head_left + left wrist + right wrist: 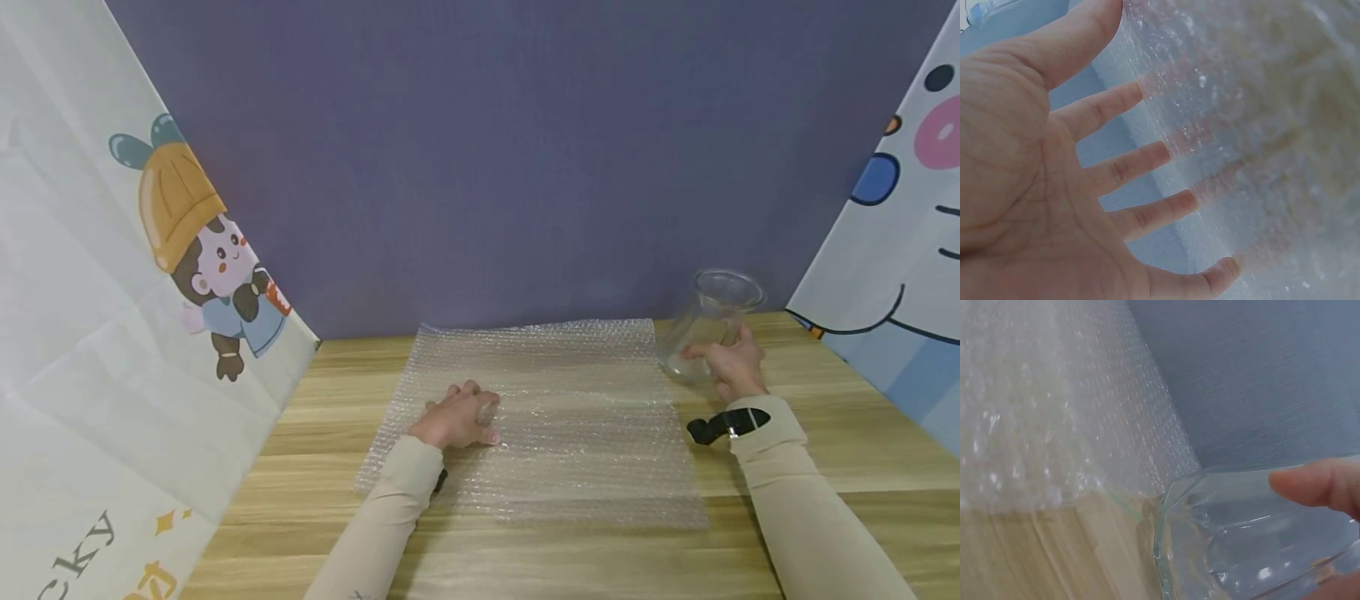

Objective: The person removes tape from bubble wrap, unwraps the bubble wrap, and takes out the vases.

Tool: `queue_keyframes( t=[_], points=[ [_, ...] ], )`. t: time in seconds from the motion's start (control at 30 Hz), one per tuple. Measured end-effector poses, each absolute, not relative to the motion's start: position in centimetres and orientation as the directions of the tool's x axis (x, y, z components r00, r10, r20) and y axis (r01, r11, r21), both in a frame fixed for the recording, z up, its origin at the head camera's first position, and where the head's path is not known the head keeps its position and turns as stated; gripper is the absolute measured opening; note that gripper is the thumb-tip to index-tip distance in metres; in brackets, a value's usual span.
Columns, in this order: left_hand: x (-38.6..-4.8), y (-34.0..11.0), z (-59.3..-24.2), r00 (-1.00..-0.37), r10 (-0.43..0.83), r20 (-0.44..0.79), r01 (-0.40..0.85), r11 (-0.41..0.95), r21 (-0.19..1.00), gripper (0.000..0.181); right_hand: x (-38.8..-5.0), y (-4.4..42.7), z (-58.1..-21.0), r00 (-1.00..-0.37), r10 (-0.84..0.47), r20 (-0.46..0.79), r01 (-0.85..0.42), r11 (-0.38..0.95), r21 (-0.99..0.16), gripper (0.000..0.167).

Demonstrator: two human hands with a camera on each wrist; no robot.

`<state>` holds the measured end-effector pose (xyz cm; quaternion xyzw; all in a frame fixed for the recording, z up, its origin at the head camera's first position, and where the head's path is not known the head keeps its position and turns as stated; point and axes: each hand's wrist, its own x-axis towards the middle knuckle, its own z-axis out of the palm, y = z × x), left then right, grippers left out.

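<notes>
A sheet of clear bubble wrap (pixel 592 450) lies spread on the wooden table. Over its left part is my left hand (pixel 456 418), palm down with the fingers spread. In the left wrist view the fingertips (pixel 1179 201) meet the wrap's surface, and no object is in the palm. My right hand (pixel 733 367) grips a clear glass vase (pixel 697 325) with a flared rim, just beyond the wrap's right edge. The vase leans, rim toward the upper right. Its thick base (pixel 1166 550) shows in the right wrist view; whether it touches the table I cannot tell.
A dark blue-grey panel (pixel 487 167) stands behind the table (pixel 300 467). White sheets with cartoon prints, one on the left (pixel 75 275) and one on the right (pixel 915 275), flank the work area. A black strap (pixel 727 425) is on the right wrist.
</notes>
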<state>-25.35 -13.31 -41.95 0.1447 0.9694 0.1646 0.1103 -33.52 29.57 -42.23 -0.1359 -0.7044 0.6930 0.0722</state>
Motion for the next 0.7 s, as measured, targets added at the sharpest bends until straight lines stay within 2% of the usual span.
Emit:
queue_keyframes(
  t=[0.2, 0.37, 0.7],
  points=[
    [-25.27, -13.27, -41.88, -0.934, 0.315, -0.166, 0.241, 0.903, 0.356, 0.072, -33.41, 29.77, -42.23, -0.946, 0.305, -0.113, 0.139, 0.063, -0.988, 0.122],
    [-25.28, -13.24, -41.89, -0.934, 0.317, -0.161, 0.245, 0.902, 0.356, 0.072, -33.28, 29.94, -42.17, -0.94, 0.328, -0.097, 0.146, 0.128, -0.981, 0.121],
    [-25.3, -13.28, -42.02, -0.936, 0.318, -0.154, 0.249, 0.903, 0.351, 0.072, -33.0, 30.24, -42.66, -0.955, 0.293, -0.054, 0.123, 0.225, -0.967, 0.114]
  ],
)
